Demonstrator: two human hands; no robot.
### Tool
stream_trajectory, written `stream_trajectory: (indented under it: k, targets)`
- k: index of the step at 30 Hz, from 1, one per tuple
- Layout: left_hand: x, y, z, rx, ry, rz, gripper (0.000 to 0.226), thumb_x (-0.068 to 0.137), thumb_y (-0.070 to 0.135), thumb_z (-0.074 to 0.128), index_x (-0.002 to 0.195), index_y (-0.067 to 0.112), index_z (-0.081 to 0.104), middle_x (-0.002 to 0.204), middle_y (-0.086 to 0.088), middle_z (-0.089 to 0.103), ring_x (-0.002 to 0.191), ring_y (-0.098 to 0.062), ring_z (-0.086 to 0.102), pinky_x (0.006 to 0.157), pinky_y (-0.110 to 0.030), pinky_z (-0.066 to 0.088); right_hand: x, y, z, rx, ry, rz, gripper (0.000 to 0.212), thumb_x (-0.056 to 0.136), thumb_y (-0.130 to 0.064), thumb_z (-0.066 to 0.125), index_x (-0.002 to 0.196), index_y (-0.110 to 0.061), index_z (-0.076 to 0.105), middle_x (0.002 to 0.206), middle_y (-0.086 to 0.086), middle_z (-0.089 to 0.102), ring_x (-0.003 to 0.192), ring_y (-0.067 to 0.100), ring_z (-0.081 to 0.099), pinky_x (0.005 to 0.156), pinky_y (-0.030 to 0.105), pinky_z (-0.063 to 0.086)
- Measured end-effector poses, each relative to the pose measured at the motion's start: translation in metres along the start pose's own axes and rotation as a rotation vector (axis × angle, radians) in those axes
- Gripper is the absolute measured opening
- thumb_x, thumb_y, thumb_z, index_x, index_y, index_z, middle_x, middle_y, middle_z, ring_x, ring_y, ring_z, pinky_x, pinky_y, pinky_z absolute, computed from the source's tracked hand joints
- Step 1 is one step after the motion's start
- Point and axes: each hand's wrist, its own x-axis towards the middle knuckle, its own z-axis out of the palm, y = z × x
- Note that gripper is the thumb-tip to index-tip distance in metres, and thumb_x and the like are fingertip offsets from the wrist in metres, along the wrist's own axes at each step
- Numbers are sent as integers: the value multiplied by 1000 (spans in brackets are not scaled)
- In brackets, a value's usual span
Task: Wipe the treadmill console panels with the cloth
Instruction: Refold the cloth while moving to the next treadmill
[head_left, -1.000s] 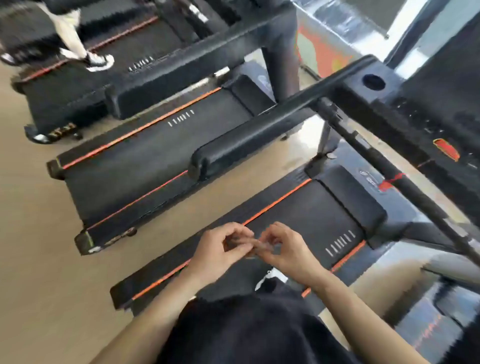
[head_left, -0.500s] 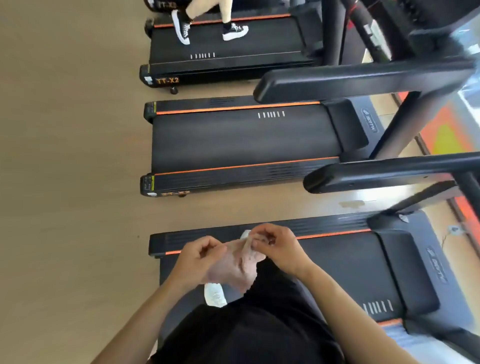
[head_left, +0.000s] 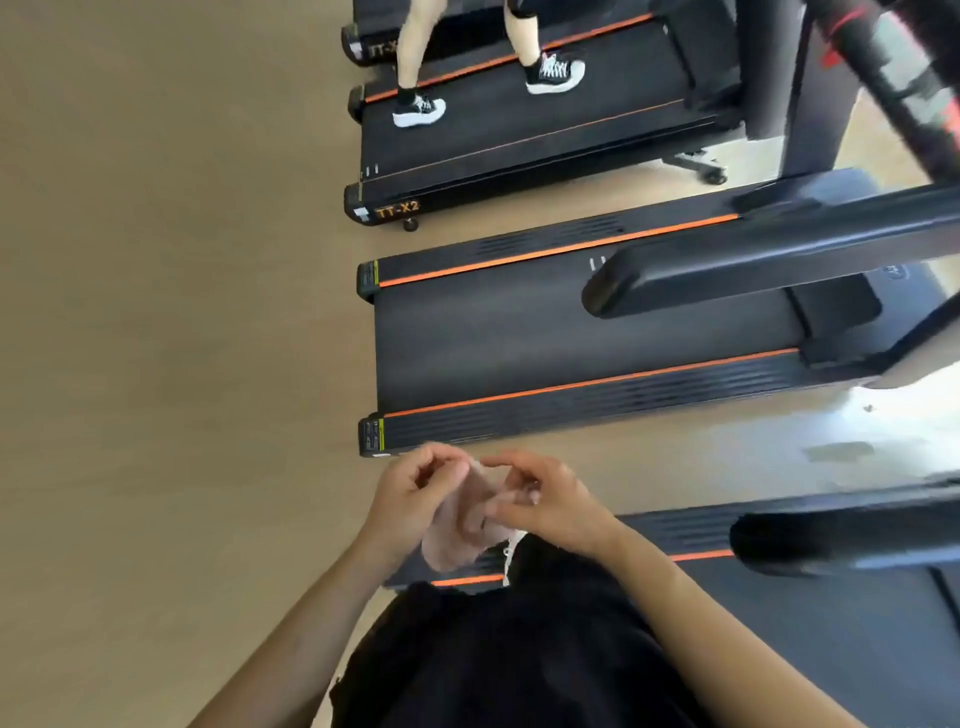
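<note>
A thin pale pinkish cloth hangs between my two hands in front of my body. My left hand pinches its upper left edge and my right hand pinches its right side, fingers curled. Both hands hover over the rear end of the treadmill I stand on. No console panel is in view; only black handrails show at the right.
Two more black treadmills with orange stripes lie ahead: an unoccupied one and a farther one where another person's legs in black-and-white sneakers walk. Tan wooden floor fills the left. A handrail crosses the middle treadmill.
My view swung left and down from the console toward the floor and treadmill decks. The cloth went from bunched between my fingertips to spread out and hanging between both hands.
</note>
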Motion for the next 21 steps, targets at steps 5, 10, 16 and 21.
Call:
stream_trajectory:
  k: [5, 10, 16, 21]
  targets:
    - [75, 52, -19, -6, -45, 1, 13, 95, 13, 69, 92, 23, 77, 94, 9, 77, 90, -7, 69, 83, -25, 53, 73, -42, -29, 15, -34, -35, 23, 87, -36, 69, 66, -35, 59, 63, -15, 45, 63, 5, 40, 61, 23, 33]
    - [153, 81, -44, 120, -156, 16, 10, 91, 26, 72, 91, 35, 77, 86, 10, 74, 79, -4, 63, 74, -19, 49, 134, -64, -72, 107, 68, 21, 9, 89, -18, 72, 84, -25, 72, 76, 0, 70, 70, 8, 58, 69, 23, 48]
    - [278, 92, -83, 311, -389, -37, 17, 89, 22, 77, 101, 35, 76, 96, 0, 76, 83, -14, 67, 74, -31, 53, 225, -74, -122, 99, 231, 102, 13, 88, -12, 74, 80, -22, 69, 67, -11, 63, 62, 3, 53, 60, 18, 44]
    - [394, 106, -104, 426, -550, -23, 7, 90, 28, 75, 91, 34, 76, 89, 3, 76, 78, -7, 65, 75, -27, 51, 292, -97, -174, 78, 460, 225, 19, 85, -13, 78, 74, -23, 68, 62, -13, 62, 58, 2, 51, 59, 17, 42]
